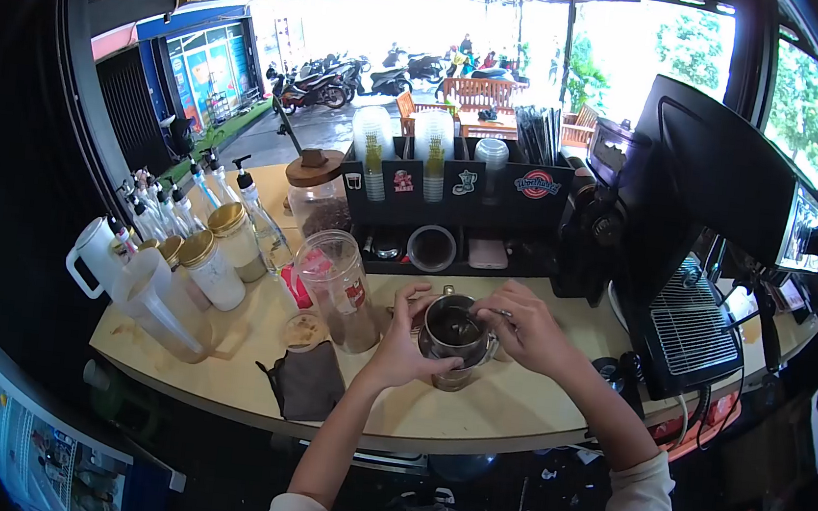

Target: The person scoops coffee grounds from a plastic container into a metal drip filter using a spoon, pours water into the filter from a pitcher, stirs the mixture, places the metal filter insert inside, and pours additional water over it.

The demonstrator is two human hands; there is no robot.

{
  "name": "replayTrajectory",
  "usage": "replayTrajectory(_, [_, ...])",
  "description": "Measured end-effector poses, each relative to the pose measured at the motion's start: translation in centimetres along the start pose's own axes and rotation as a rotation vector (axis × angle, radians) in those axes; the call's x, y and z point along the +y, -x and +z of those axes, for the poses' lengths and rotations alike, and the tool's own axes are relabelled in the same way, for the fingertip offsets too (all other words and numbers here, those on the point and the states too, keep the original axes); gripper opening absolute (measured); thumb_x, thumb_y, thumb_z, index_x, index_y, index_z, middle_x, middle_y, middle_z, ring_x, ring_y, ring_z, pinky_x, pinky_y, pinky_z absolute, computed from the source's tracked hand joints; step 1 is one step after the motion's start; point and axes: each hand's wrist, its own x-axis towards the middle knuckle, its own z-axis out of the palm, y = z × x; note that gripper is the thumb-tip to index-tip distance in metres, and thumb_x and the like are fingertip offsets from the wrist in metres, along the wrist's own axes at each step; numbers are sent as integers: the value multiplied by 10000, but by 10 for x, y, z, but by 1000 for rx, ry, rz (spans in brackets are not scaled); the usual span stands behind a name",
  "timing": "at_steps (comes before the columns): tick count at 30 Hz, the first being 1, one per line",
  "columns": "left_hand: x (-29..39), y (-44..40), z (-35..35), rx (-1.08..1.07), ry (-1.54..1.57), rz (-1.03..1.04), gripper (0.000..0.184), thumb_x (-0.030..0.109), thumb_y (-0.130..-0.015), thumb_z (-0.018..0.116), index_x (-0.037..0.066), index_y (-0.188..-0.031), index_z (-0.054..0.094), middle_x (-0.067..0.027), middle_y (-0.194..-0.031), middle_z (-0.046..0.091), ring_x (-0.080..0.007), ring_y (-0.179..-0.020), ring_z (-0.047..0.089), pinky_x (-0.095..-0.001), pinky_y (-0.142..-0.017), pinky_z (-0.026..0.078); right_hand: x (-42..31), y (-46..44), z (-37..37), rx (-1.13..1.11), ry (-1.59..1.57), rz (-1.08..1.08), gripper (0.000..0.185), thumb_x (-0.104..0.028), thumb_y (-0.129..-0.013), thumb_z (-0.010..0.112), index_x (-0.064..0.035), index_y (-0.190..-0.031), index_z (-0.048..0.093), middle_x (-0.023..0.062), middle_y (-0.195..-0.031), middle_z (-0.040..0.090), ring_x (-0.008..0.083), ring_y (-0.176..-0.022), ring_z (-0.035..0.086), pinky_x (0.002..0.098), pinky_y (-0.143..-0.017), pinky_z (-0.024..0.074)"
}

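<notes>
A metal pitcher (451,338) with dark liquid in it stands at the front middle of the wooden counter. My left hand (404,349) is curled round its left side, thumb across the front. Over the rim on the right, my right hand (527,328) is closed in a pinch on a thin metal handle, apparently a spoon (483,312), whose lower end is hidden in the pitcher. Just left of my left hand stands a tall clear plastic container (334,283) with brown contents. A dark folded cloth (311,384) lies nearer the counter's front edge.
A black organizer (454,198) with stacked cups and straws stands behind the pitcher. To the right is a black espresso machine (683,321). Jars (213,271), a plastic jug (168,306) and several pump bottles (250,191) crowd the left. The counter's front edge (469,446) curves close below my forearms.
</notes>
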Motion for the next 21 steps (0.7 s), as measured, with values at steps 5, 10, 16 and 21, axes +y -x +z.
replayTrajectory(5, [-1, 11, 24, 109, 22, 22, 996, 169, -601, 856, 63, -1361, 221, -183, -1297, 427, -272, -1227, 449, -382, -1042, 360, 1, -2, -3, -32, 22, 26, 90, -40, -826, 607, 3, -904, 625, 117, -810, 615, 298, -801, 561, 398, -717, 458])
replayTrajectory(10, [10, 10, 40, 281, -319, -6, 975, 197, -594, 860, 37, -1362, 279, -193, -1322, 395, -280, -1252, 422, -393, -1037, 368, 1, -1, 0, -61, -103, 54, 90, -42, -825, 609, 0, -903, 626, 118, -826, 619, 300, -801, 557, 397, -719, 458])
replayTrajectory(16, [7, 0, 8, 95, -76, -70, 993, 177, -572, 872, 31, -1373, 304, -163, -1268, 465, -255, -1204, 478, -369, -1031, 380, 3, -2, 1, -9, -110, 35, 74, -32, -861, 581, 4, -890, 639, 115, -779, 598, 242, -718, 545, 350, -609, 439])
replayTrajectory(21, [0, 1, 0, -10, 65, -4, 997, 181, -572, 874, 39, -1377, 306, -150, -1233, 489, -254, -1178, 498, -361, -1025, 381, 6, -3, 2, 26, 18, -37, 83, -23, -855, 582, 0, -901, 647, 114, -777, 605, 246, -732, 557, 355, -615, 443])
